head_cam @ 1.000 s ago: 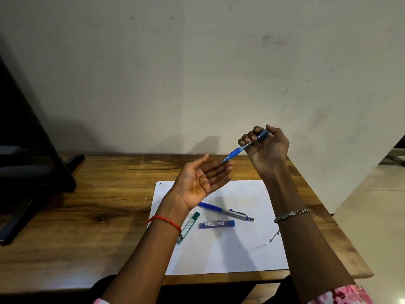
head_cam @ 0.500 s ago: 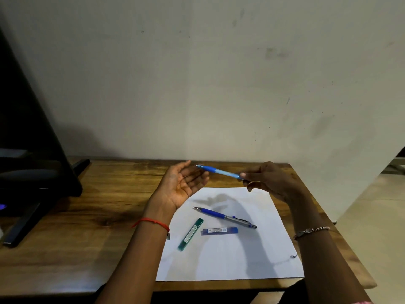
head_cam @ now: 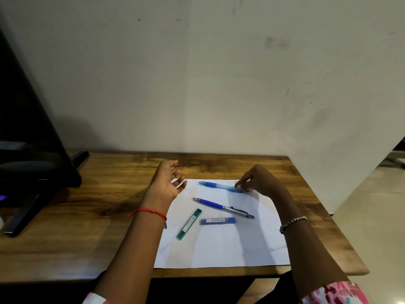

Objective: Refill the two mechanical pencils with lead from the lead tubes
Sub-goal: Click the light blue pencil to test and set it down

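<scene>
Green tube, blue tube: txt illegible.

The fingertips of the right hand cover the rear end of the light blue pencil, and whether the pencil touches the paper cannot be told. The left forearm hides part of the paper's left edge. The print on the green tube and the blue tube is too small to read. The black stand is cut off by the left edge.
</scene>
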Demonstrator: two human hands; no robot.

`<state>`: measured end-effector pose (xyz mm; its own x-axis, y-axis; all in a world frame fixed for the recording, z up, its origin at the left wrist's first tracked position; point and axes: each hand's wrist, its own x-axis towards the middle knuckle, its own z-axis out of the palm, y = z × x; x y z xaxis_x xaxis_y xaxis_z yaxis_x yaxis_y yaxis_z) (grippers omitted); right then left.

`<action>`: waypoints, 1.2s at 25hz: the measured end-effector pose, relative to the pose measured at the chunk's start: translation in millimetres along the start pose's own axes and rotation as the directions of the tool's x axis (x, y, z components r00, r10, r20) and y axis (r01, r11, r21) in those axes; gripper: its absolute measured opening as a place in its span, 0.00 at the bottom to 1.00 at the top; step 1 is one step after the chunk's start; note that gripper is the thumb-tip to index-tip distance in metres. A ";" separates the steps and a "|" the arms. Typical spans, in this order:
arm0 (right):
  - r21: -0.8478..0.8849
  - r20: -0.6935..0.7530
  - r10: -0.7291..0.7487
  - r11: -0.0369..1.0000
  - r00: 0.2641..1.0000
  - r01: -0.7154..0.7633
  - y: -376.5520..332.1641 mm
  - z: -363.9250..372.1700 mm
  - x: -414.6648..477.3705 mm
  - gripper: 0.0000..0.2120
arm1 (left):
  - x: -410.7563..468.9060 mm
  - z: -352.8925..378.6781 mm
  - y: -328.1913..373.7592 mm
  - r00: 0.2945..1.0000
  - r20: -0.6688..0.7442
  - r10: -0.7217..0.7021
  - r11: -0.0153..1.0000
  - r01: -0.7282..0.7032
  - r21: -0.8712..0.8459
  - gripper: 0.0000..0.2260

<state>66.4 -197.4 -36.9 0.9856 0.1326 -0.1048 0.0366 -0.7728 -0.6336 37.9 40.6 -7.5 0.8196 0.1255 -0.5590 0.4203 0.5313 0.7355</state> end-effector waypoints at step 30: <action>0.138 -0.208 -0.085 0.984 0.974 0.116 -17.8 -10.8 -4.9 0.09 | 9.1 26.8 -58.8 0.660 0.738 0.138 -0.221 -0.706 0.673 0.06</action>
<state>62.7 -191.0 -16.9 0.9916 0.0659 0.1115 0.1272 -0.6591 -0.7412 31.0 -11.9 -45.6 0.8868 -0.4619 0.0150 -0.4094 -0.7700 0.4894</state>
